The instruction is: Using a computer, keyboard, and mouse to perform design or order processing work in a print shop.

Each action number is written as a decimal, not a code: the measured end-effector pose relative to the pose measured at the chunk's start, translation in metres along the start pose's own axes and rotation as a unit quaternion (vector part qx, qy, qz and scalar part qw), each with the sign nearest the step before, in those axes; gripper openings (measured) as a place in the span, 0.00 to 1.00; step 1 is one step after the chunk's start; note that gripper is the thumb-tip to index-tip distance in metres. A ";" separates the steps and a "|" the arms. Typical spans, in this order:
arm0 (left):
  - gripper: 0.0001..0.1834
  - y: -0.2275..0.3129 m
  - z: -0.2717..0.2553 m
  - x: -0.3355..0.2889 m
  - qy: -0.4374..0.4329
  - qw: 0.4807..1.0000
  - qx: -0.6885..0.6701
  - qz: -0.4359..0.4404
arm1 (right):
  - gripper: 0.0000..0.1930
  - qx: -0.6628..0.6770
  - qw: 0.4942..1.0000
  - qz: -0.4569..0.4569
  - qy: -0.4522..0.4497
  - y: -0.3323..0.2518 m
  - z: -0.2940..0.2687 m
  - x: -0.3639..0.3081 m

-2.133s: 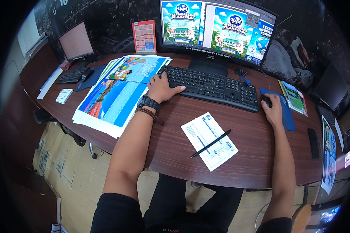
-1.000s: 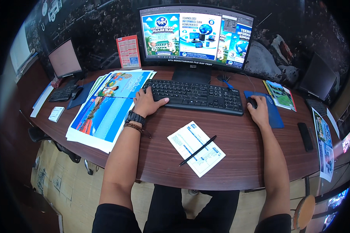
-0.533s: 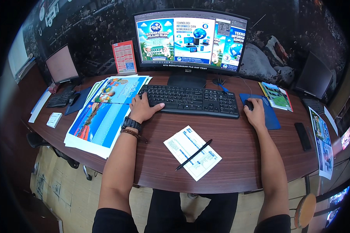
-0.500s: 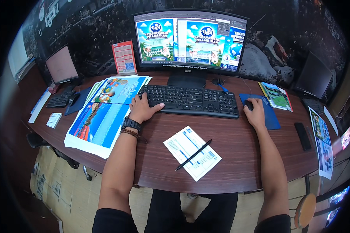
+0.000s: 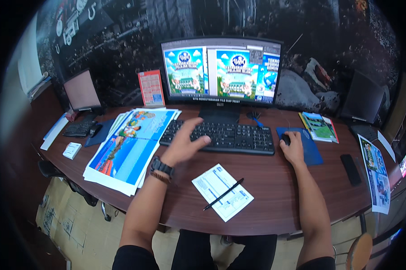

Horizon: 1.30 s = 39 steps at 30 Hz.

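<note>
My left hand [image 5: 185, 145], slightly blurred, hovers above the left end of a black keyboard [image 5: 252, 139], thumb and fingers apart and nothing in them. A dark watch [image 5: 162, 167] and a beaded bracelet circle that wrist. On a blue mouse pad [image 5: 312, 153], my right hand [image 5: 293, 149] is wrapped over a black computer mouse [image 5: 286, 138], mostly hidden under the fingers. Behind the keyboard stands a lit monitor [image 5: 234, 76] with blue and green poster designs on its screen. In front of the keyboard lies a printed form [image 5: 232, 204], with a black pen [image 5: 223, 194] across it.
Printed colour posters [image 5: 117, 157] are stacked left of the keyboard. A red calendar [image 5: 151, 87] stands beside the monitor. Farther left are a second monitor [image 5: 82, 90] and a small card stack [image 5: 72, 150]. A black phone-like slab [image 5: 350, 170] and booklets [image 5: 318, 126] lie right.
My left hand has lifted off the keyboard's left end and moved right over the keys. My right hand stays on the mouse. The whole view has tilted up a little.
</note>
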<state>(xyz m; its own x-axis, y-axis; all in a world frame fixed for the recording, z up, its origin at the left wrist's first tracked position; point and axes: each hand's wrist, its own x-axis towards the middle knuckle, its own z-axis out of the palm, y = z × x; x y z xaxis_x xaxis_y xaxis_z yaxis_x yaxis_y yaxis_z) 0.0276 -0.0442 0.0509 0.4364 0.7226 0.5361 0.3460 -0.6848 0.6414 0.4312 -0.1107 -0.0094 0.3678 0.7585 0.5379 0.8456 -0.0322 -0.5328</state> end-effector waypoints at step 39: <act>0.44 0.261 -0.021 -0.036 -0.579 0.507 -0.513 0.380 | 0.22 0.045 0.997 -0.051 0.046 0.003 -0.023 -0.006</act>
<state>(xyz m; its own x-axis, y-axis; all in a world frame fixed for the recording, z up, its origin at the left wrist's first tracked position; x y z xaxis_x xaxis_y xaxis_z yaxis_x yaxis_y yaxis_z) 0.0846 -0.2470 0.2102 0.5207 -0.6599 0.5417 -0.6432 0.1140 0.7572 0.4407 -0.1300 0.0007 0.3190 0.6912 0.6484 0.8444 0.1033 -0.5256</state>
